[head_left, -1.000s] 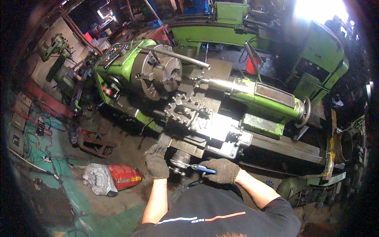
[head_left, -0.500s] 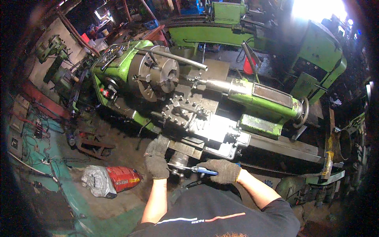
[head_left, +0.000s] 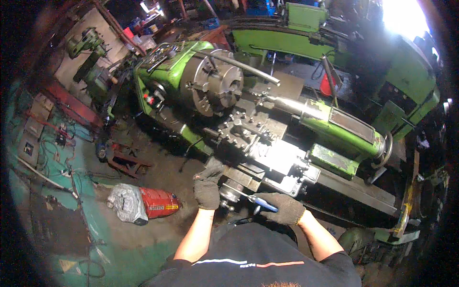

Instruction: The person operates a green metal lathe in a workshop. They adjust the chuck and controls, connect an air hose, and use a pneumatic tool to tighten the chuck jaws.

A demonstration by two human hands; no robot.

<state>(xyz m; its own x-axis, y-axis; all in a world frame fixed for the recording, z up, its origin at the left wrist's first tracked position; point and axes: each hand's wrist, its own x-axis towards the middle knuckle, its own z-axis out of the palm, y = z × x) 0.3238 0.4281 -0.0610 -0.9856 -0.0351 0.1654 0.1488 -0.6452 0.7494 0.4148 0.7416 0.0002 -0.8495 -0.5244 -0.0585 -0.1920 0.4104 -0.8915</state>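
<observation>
A lathe cross-slide (head_left: 241,176) sticks out toward me, with a round metal dial and a ball-ended crank (head_left: 230,191) at its near end. Just left of the dial is my left hand (head_left: 207,187) in a dark knitted glove, its fingers stretched up beside the slide's end. Whether they press on the metal is hard to see. My right hand (head_left: 284,209), gloved too, is closed round a blue-handled tool (head_left: 266,204). The tool's slim metal shaft points left to the dial; its exact kind is unclear.
Beyond stand the tool post (head_left: 241,128), the big chuck (head_left: 213,83) with a long bar (head_left: 253,71) above it, and the green tailstock (head_left: 344,125). A red and silver bag (head_left: 155,203) lies on the floor at left. Another green lathe (head_left: 282,43) stands behind.
The whole view has shifted, so the lathe sits farther right in the picture. Both hands stay by the dial, and the blue-handled tool still points at it.
</observation>
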